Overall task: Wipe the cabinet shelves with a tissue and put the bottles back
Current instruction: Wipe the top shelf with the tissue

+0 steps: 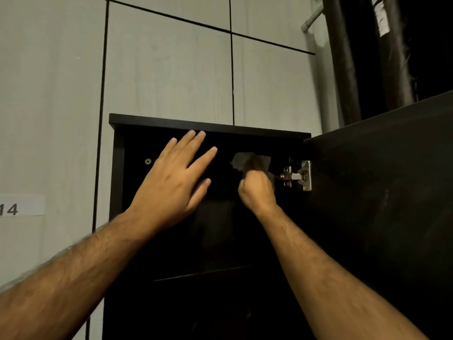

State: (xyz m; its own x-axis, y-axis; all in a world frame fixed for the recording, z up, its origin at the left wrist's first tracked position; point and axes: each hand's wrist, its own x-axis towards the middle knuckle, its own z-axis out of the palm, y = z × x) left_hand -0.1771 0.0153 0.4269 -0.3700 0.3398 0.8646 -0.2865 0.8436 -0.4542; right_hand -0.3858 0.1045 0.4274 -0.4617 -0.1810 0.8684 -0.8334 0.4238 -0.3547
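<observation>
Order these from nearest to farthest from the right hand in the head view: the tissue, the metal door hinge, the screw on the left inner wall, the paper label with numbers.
From the right hand:
1. tissue, held in it, just above the knuckles.
2. metal door hinge, close on its right.
3. screw, left, beyond the left hand.
4. paper label, far left on the wall.

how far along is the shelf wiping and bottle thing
Done: the cabinet door is open, and no bottles show inside. In hand: the right hand grips a tissue in the top compartment; the left hand is open. Left: lower shelf, bottles back.

Tissue (247,160) lies inside the cabinet (208,123), left of the hinge (297,176) (door (382,192) rightward).
</observation>
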